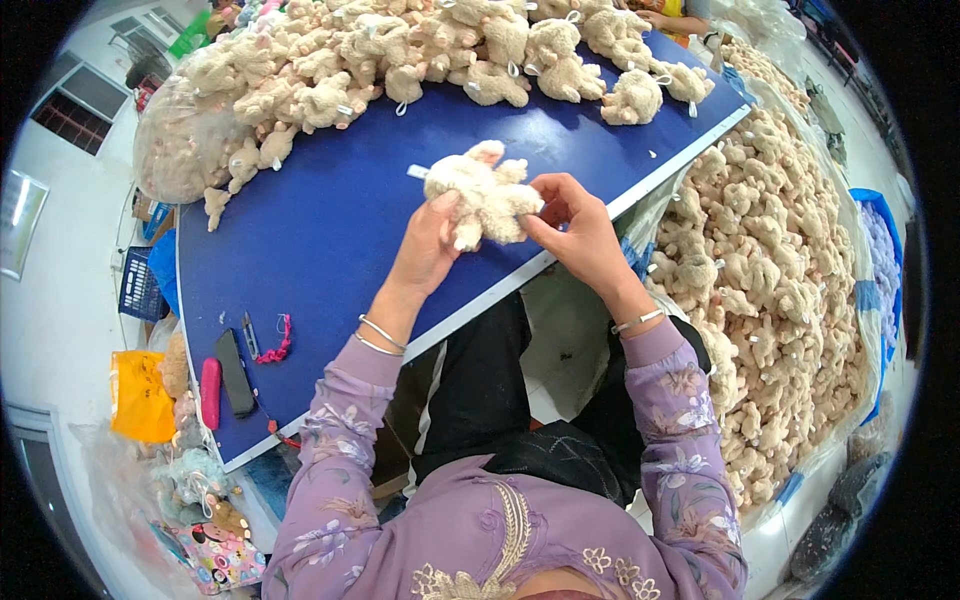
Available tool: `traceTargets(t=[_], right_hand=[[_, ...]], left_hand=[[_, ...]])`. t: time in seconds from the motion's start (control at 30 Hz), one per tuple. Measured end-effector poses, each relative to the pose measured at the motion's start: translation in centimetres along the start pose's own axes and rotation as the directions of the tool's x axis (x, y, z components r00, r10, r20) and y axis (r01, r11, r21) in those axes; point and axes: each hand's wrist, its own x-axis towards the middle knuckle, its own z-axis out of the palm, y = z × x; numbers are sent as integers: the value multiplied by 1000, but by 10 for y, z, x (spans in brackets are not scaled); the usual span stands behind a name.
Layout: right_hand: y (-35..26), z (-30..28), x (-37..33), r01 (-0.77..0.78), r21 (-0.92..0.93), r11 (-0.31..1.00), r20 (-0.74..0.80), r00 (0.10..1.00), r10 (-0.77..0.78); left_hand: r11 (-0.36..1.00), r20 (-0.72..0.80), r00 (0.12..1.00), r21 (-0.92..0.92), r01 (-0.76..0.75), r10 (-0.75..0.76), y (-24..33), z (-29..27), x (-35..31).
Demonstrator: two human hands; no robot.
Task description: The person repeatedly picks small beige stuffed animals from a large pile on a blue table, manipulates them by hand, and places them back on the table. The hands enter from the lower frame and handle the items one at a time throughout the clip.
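I hold a small cream stuffed toy [484, 196] in the middle of the frame, just above the near edge of the blue table [330, 220]. My left hand [428, 245] is curled around the toy's lower left side, and its thumb presses into the fur. My right hand [575, 225] pinches the toy's right side with its fingertips. Both hands touch the toy, so neither is nearer. The toy's long way runs up and down the frame, tipped a little to the left. A small white tag [417, 171] sticks out at its upper left.

A heap of the same toys [400, 50] lies along the top of the frame. A much bigger heap [780, 280] fills a bag on the right. At the lower left of the table lie a pink case [210, 392] and a black thing [235, 372].
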Motion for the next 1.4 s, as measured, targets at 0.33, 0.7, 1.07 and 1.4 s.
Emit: traceTargets(t=[0.33, 0.7, 1.07, 1.4], right_hand=[[0, 6, 1, 233, -85, 969, -56, 970, -239], [-16, 5, -6, 207, -108, 972, 76, 977, -199], [-4, 25, -9, 165, -85, 983, 67, 985, -159], [-4, 37, -5, 261, -97, 960, -97, 958, -271]], left_hand=[[1000, -1, 1000, 7, -22, 22, -4, 20, 8], [999, -156, 987, 32, -36, 41, -6, -4, 16], [998, -220, 975, -61, -20, 6, -4, 6, 14], [987, -292, 945, 94, -128, 150, -14, 15, 15]])
